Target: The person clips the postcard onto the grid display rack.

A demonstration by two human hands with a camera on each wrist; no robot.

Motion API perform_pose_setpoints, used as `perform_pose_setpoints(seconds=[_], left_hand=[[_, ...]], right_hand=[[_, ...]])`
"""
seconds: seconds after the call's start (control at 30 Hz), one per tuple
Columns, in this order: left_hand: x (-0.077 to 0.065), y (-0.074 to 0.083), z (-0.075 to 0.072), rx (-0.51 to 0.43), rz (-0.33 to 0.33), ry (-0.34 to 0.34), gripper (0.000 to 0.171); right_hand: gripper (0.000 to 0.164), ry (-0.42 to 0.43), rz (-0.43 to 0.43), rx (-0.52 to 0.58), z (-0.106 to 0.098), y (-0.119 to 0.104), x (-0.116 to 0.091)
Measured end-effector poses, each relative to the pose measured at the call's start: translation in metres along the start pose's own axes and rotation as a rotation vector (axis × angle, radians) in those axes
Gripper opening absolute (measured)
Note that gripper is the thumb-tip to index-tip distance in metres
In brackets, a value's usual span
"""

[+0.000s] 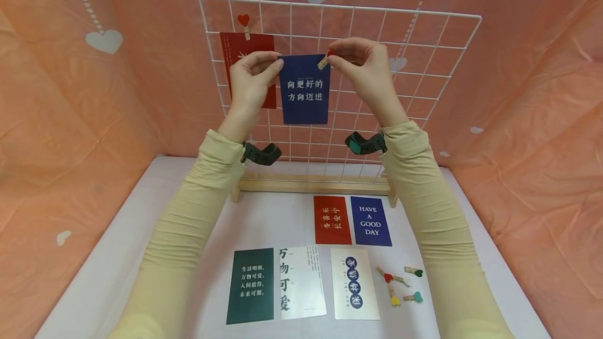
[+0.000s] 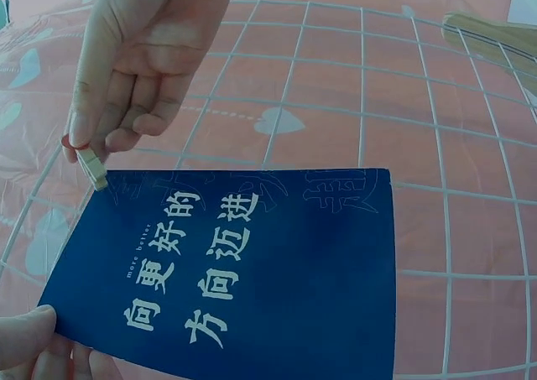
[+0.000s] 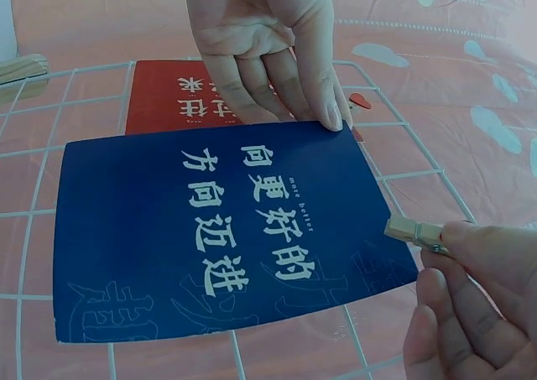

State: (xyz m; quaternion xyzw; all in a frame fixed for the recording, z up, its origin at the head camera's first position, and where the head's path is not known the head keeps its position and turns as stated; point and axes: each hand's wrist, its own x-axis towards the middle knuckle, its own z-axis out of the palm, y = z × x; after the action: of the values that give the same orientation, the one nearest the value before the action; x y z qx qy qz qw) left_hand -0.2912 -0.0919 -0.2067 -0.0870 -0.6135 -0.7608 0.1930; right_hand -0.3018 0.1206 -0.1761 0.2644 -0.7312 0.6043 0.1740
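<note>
A dark blue card with white lettering is held up in front of the white wire grid. My left hand pinches its upper left corner between thumb and fingers. Near the opposite top corner, my right hand pinches a small wooden clothespin with a red heart, its tip at the card's edge. Behind the left hand, a red card hangs on the grid from another clothespin with a red heart.
On the white table lie a red card, a blue card, a green card and two white cards, one lettered in blue circles. Several heart clothespins lie at right. A wooden base supports the grid.
</note>
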Motion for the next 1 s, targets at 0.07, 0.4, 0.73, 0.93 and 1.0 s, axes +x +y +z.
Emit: perform_pose_setpoints(seconds=[0.07,0.4,0.73,0.93,1.0], left_hand=[[0.002,0.0,0.0,-0.002,0.005,0.003,0.017],[0.008,0.002,0.003,-0.003,0.065,-0.001,0.016],[0.013,0.006,0.006,0.0,0.095,0.014,0.016],[0.016,0.008,0.007,0.008,0.102,0.022,0.018],[0.017,0.009,0.007,0.011,0.105,0.023,0.018]], right_hand=[[0.019,0.006,-0.003,0.02,0.001,-0.005,-0.002],[0.018,0.062,-0.041,0.035,0.007,-0.021,-0.002],[0.018,0.093,-0.099,-0.005,0.012,-0.027,0.003],[0.017,0.12,-0.113,0.038,0.014,-0.028,0.007],[0.017,0.128,-0.122,0.047,0.015,-0.028,0.008]])
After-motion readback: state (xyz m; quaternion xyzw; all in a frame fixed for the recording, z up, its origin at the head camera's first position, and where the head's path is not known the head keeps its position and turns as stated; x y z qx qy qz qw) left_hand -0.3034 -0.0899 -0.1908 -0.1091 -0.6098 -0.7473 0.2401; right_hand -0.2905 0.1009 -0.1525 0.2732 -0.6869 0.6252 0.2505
